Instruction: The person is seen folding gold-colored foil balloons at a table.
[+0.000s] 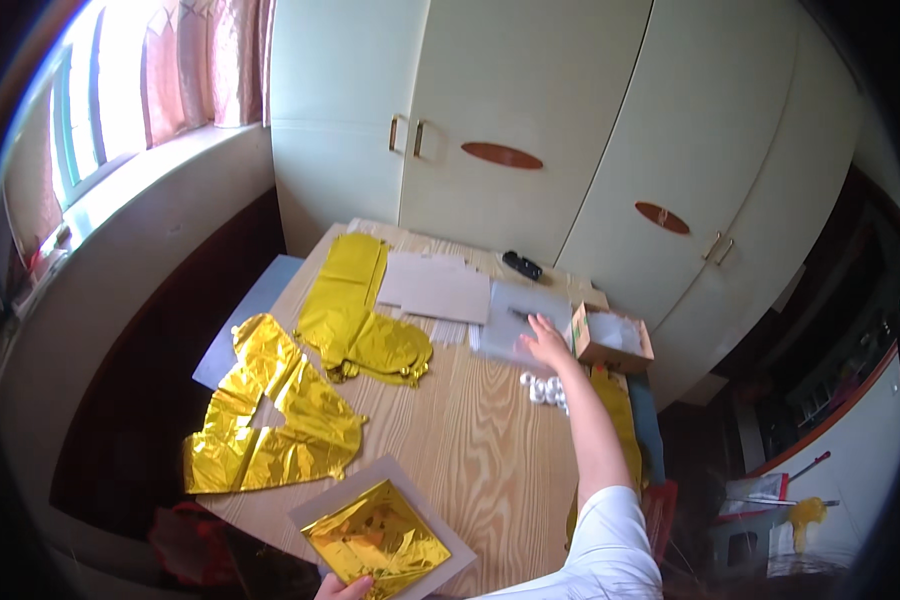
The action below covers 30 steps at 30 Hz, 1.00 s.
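Note:
At the near edge of the table, my left hand (344, 587) grips the bottom edge of a grey cardboard sheet (442, 515). A folded piece of shiny gold foil (380, 540), like a flat foil balloon, lies on that sheet under my thumb. My right arm stretches far across the table. Over a stack of clear plastic sleeves (510, 345), my right hand (546, 345) has its fingers extended; whether they touch the sleeves I cannot tell. A small dark object (519, 315) lies by its fingertips.
An unfolded gold foil balloon (290, 445) spreads at the left edge, flat gold ones (340, 290) behind it. Grey cardboard sheets (435, 285) lie at the back, near a black object (522, 265). White rolls (544, 390) and an open cardboard box (615, 350) stand right.

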Tool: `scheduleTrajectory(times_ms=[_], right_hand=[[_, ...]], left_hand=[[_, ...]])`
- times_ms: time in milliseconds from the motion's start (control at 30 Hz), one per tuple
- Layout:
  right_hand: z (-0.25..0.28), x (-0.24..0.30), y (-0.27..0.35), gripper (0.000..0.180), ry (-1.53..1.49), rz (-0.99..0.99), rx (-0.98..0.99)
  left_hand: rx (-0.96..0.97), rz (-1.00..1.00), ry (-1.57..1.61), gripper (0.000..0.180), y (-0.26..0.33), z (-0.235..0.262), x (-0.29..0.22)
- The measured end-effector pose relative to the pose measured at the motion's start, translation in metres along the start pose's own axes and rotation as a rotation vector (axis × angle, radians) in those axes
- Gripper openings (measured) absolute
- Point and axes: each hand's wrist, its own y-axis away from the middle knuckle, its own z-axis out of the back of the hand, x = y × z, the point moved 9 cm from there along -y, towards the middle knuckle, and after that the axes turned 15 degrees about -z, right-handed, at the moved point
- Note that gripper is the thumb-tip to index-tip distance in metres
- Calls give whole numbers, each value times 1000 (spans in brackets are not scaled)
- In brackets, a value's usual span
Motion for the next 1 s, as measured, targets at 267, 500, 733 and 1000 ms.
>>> scheduleTrajectory(times_ms=[267, 500, 733, 1000], right_hand=[[-39, -6, -13, 61, 72, -94, 126], [-53, -19, -29, 47, -10, -174, 0], [35, -30, -23, 31, -325, -227, -498], [159, 87, 47, 26, -2, 236, -847]], left_hand=[[-83, 127, 3, 23, -10, -7, -29], [-62, -46, -26, 25, -38, -21, -48], [-5, -57, -41, 26, -36, -26, -52], [-57, 50, 49, 32, -44, -51, -96]])
